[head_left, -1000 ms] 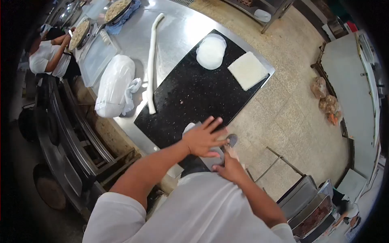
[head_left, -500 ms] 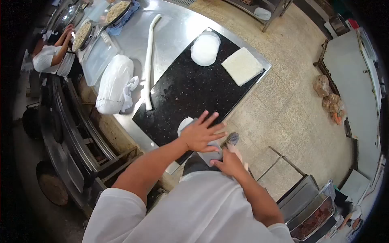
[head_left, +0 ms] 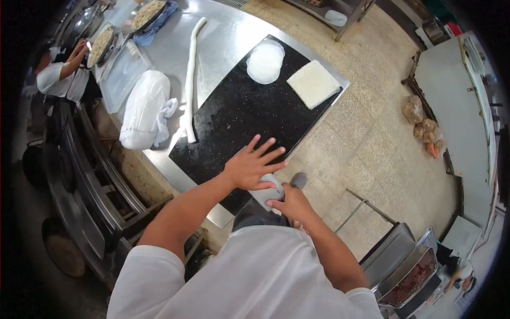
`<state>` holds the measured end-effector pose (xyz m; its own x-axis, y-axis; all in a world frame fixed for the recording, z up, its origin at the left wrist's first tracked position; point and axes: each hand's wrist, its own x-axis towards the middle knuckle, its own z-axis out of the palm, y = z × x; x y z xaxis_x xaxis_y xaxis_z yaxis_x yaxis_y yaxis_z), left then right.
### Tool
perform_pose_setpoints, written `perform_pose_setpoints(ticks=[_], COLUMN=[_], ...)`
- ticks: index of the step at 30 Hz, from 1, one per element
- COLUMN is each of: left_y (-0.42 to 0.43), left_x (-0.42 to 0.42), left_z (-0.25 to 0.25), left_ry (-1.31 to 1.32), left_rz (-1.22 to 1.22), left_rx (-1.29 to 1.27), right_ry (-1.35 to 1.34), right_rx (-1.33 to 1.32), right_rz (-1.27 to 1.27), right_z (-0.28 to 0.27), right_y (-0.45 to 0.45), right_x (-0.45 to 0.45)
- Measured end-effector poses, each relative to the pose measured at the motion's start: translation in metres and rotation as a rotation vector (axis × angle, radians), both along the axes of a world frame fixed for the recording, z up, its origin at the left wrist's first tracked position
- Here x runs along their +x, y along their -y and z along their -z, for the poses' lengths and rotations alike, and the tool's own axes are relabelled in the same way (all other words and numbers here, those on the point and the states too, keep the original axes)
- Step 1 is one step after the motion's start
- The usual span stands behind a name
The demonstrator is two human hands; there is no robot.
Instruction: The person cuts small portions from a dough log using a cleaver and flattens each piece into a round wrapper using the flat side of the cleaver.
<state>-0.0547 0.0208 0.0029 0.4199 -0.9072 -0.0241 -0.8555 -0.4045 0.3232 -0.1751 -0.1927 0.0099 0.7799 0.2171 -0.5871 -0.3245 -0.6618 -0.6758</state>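
My left hand [head_left: 249, 169] lies with spread fingers over the front edge of the black work slab [head_left: 226, 125], against a smooth grey flat-sided tool [head_left: 264, 196]. My right hand [head_left: 294, 204] is wrapped around that tool's near right end, thumb on top. The tool's far part is hidden under my left hand, so its kind cannot be made out. Farther back on the slab are a stack of thin white dough rounds [head_left: 265, 65] and a pale square stack of sheets [head_left: 313, 85]. A long white dough rope [head_left: 192, 80] runs along the slab's left side.
On the steel table [head_left: 226, 32] lies a plastic-wrapped white bundle [head_left: 144, 109]. Pans of pale food [head_left: 149, 15] stand at the far left, near another person [head_left: 66, 77]. A metal tray of dark red food [head_left: 411, 282] is at lower right. Metal racking [head_left: 101, 175] stands left.
My left hand now covers the white dough round that showed beside it before. Both hands stay at the grey tool. The whole view has shifted slightly left.
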Motion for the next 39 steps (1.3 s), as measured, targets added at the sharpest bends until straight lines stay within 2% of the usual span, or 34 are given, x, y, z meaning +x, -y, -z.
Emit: perform_pose_setpoints(ticks=[2,4,8,10,11,12,14,16,18,19,21,22,24,27,28,30,31,33,34,36,38,39], left_y=[0.016,0.033,0.049,0.045,0.039,0.033,0.014,-0.009,-0.022,-0.026,-0.035,-0.035,-0.033,-0.030,-0.032,-0.035,-0.038,-0.040,-0.036,-0.025,-0.005,0.008], left_x=[0.014,0.043,0.080,0.083,0.080,0.074,0.056,0.022,0.004,-0.001,-0.015,-0.020,-0.028,-0.035,-0.041,-0.049,-0.053,-0.061,-0.058,-0.043,-0.006,0.017], left_z=[0.001,-0.004,-0.002,-0.018,-0.027,-0.038,-0.057,-0.025,-0.045,-0.044,-0.029,-0.024,-0.016,-0.019,-0.018,-0.020,-0.027,-0.048,-0.055,-0.067,-0.067,-0.066], left_ry=[-0.004,0.119,0.220,0.293,0.082,0.070,-0.466,-0.482,-0.630,-0.620,-0.580,-0.578,-0.518,-0.431,-0.432,-0.382,-0.371,-0.538,-0.518,-0.717,-0.648,-0.600], left_rz=[0.016,-0.006,-0.036,-0.239,-0.365,-0.373,-0.590,-0.429,-0.561,-0.559,-0.795,-0.791,-0.915,-0.941,-0.961,-0.913,-0.920,-1.008,-1.015,-1.068,-1.039,-1.075], left_rx=[0.037,-0.080,-0.252,-0.298,-0.374,-0.384,0.104,0.010,-0.006,-0.020,-0.304,-0.302,-0.523,-0.549,-0.531,-0.715,-0.701,-0.659,-0.644,-0.619,-0.659,-0.761], right_ry=[-0.065,0.022,0.055,0.253,0.233,0.187,0.091,0.030,0.032,0.051,0.063,0.092,0.153,0.305,0.292,0.210,0.211,0.140,0.149,0.136,0.079,0.012], right_rx=[-0.057,-0.176,-0.219,-0.313,-0.322,-0.290,-0.242,-0.241,-0.265,-0.272,-0.279,-0.280,-0.310,-0.250,-0.233,-0.175,-0.157,-0.055,-0.033,0.055,0.079,0.086], right_rz=[0.029,0.096,0.103,0.191,0.187,0.222,0.265,0.263,0.252,0.219,0.186,0.205,0.203,0.157,0.144,-0.039,-0.042,-0.174,-0.178,-0.242,-0.260,-0.277], right_z=[-0.001,-0.002,-0.032,-0.028,-0.023,-0.017,-0.025,-0.039,-0.051,-0.060,-0.069,-0.069,-0.062,-0.045,-0.041,-0.033,-0.030,-0.027,-0.025,-0.019,-0.019,-0.019], right_y=[0.002,0.014,0.023,0.014,0.007,0.002,-0.008,-0.012,-0.006,-0.002,0.004,0.007,0.008,-0.009,-0.021,-0.041,-0.042,-0.035,-0.027,-0.008,0.021,0.036], right_x=[-0.001,0.028,0.064,0.054,0.037,0.014,-0.036,-0.088,-0.111,-0.114,-0.108,-0.089,-0.045,0.029,0.037,0.051,0.052,0.040,0.035,0.032,0.036,0.039])
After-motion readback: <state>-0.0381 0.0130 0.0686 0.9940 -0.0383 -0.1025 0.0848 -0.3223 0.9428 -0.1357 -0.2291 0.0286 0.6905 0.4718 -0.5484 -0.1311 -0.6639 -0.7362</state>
